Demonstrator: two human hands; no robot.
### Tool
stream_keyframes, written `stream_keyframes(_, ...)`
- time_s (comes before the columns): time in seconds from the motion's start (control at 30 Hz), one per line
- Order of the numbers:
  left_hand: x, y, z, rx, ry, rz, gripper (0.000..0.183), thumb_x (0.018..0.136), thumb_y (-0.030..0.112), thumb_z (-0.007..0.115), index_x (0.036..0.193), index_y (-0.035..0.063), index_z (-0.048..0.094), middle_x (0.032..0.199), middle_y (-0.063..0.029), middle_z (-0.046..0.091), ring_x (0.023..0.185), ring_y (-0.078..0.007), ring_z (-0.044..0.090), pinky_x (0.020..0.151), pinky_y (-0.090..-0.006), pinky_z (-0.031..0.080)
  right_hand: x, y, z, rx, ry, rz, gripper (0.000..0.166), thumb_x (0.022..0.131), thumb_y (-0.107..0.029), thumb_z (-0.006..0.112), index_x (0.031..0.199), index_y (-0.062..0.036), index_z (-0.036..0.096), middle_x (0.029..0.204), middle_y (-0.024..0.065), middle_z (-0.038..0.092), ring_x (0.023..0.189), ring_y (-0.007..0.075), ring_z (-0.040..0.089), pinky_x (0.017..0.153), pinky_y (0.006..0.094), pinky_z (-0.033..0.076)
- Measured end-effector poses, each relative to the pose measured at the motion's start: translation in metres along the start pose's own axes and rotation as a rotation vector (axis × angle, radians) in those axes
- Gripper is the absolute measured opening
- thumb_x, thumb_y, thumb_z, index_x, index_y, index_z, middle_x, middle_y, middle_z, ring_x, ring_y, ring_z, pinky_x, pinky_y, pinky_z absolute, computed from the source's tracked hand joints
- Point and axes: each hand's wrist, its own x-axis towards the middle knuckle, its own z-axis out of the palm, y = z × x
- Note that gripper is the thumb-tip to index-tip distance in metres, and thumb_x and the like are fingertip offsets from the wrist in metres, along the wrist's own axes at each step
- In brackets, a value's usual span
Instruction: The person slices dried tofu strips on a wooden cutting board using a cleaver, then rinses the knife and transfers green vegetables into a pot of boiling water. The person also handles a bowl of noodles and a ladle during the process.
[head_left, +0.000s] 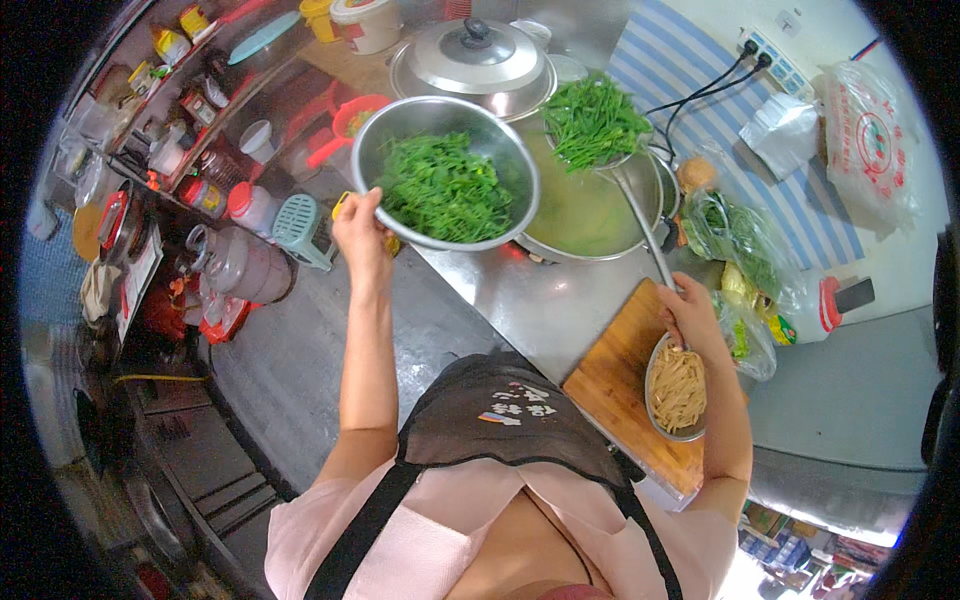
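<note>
My left hand (361, 232) grips the near-left rim of a stainless steel bowl (363, 161), tilted over the edge of the counter. Chopped leafy greens (450, 187) lie inside it. In my right hand (688, 311) is the long metal handle of a strainer ladle (641, 217). Its head, heaped with more greens (596, 124), is above a wide metal pot (652, 214) of cloudy greenish liquid (577, 206). Below my right hand, a metal bowl of pale cut strips (677, 386) sits on a wooden cutting board (615, 360).
A lidded wok (472, 67) stands behind the bowl. Bagged vegetables (739, 232) lie right of the pot, under a power strip (780, 64) with two plugged cords. On the left are a gas cylinder (244, 262), a plastic stool (300, 225) and shelves of jars (202, 195).
</note>
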Motion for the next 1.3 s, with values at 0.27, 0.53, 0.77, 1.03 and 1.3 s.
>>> stream_keyframes(0.27,0.004,-0.030,0.059,-0.114,-0.072,0.007,0.032,0.084,0.010,0.062,0.059,0.0121,0.043,0.052,0.0017,0.044,0.042,-0.0065,0.039,0.041,-0.0206,0.035,-0.010,-0.020,0.033,-0.878,0.350,-0.501,0.023,0.084,-0.022,0.062,0.091,-0.0046,0.049,0.069,0.0176,0.062,0.064,0.0383,0.062,0.055,0.0464,0.049)
stream_keyframes(0.53,0.001,-0.042,0.041,-0.228,-0.003,-0.042,0.031,0.084,0.009,0.063,0.060,0.0134,0.043,0.053,0.0035,0.044,0.043,-0.0051,0.041,0.040,-0.0191,0.036,-0.016,-0.025,0.029,-0.844,0.375,-0.456,0.023,0.082,-0.019,0.064,0.097,-0.0044,0.054,0.069,0.0167,0.062,0.064,0.0355,0.063,0.057,0.0424,0.049)
stream_keyframes(0.77,0.008,-0.033,-0.017,-0.232,0.078,-0.002,0.021,0.083,0.011,0.063,0.068,0.0142,0.049,0.056,0.0073,0.046,0.042,-0.0010,0.038,0.037,-0.0169,0.025,0.000,-0.014,-0.021,-0.563,0.423,-0.232,0.022,0.083,-0.018,0.062,0.095,-0.0002,0.059,0.073,0.0239,0.061,0.070,0.0409,0.061,0.063,0.0460,0.047)
stream_keyframes(1.03,0.001,-0.023,-0.078,-0.197,0.175,0.063,0.030,0.087,0.008,0.059,0.065,0.0157,0.041,0.055,0.0074,0.044,0.041,-0.0019,0.036,0.039,-0.0177,0.028,0.076,0.054,-0.060,-1.032,0.463,-0.083,0.025,0.085,-0.023,0.057,0.097,-0.0010,0.057,0.077,0.0233,0.063,0.074,0.0415,0.062,0.066,0.0498,0.049)
stream_keyframes(1.3,-0.012,-0.021,-0.102,-0.113,0.200,0.079,0.030,0.087,0.008,0.059,0.064,0.0155,0.041,0.054,0.0066,0.044,0.043,-0.0027,0.037,0.040,-0.0190,0.029,0.103,0.031,-0.090,-0.419,-0.184,0.169,0.025,0.088,-0.022,0.057,0.078,-0.0002,0.058,0.050,0.0012,0.047,0.035,0.0095,0.043,0.031,0.0283,0.031)
